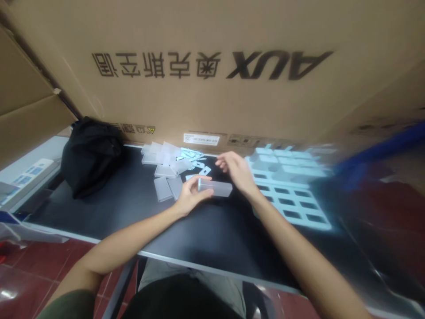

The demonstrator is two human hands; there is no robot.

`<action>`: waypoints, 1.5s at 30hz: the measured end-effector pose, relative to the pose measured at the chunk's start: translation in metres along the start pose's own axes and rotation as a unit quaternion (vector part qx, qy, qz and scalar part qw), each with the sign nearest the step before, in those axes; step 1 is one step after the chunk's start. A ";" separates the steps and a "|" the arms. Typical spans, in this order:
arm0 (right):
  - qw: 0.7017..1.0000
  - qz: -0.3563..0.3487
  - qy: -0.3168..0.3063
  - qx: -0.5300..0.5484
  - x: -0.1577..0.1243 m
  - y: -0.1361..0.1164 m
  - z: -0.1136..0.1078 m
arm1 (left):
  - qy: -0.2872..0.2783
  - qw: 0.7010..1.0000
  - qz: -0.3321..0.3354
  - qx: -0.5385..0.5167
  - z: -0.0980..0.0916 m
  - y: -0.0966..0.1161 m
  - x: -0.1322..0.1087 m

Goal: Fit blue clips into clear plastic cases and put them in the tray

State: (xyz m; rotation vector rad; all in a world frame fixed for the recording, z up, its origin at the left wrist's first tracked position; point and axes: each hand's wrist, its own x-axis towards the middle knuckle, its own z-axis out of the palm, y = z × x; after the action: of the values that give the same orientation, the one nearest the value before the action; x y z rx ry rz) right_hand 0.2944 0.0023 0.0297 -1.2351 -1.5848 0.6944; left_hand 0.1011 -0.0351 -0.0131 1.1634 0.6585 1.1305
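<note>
My left hand [191, 197] is closed around a clear plastic box [217, 188], long and rectangular, held level above the black tabletop. A light-blue edge shows at the box's left end, by my fingers. My right hand [234, 168] hovers just beyond the box's right end, fingers loosely bent and a little apart, with nothing visible in them. Behind my left hand are several similar clear boxes [163, 188], some overlapping in a pile. Small light-blue pieces with slots [198, 164] lie scattered between that pile and my right hand.
Right of my right hand lies a light-blue tray with rectangular openings [300, 206]; a blurred light-blue rack of blocks [285, 161] stands behind it. A black cloth bag [93, 155] sits at the left. A large cardboard box [212, 102] walls off the table's back.
</note>
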 end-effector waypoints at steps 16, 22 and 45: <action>0.877 -0.114 -0.235 -0.403 0.084 0.015 0.038 | -0.076 0.992 0.066 0.076 -0.001 0.000 -0.003; 0.974 -0.096 -0.072 -0.190 0.050 -0.028 -0.018 | -0.053 0.987 0.083 0.123 -0.004 -0.004 -0.003; 0.942 -0.148 -0.231 -0.195 -0.039 -0.073 -0.052 | -0.081 0.977 0.097 0.173 -0.002 -0.010 -0.004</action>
State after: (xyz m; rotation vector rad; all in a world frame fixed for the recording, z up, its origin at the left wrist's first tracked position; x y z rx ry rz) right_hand 0.3153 -0.0640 0.0986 -1.1181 -2.3298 0.5096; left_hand 0.1013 -0.0379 -0.0241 1.6295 0.6404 1.0935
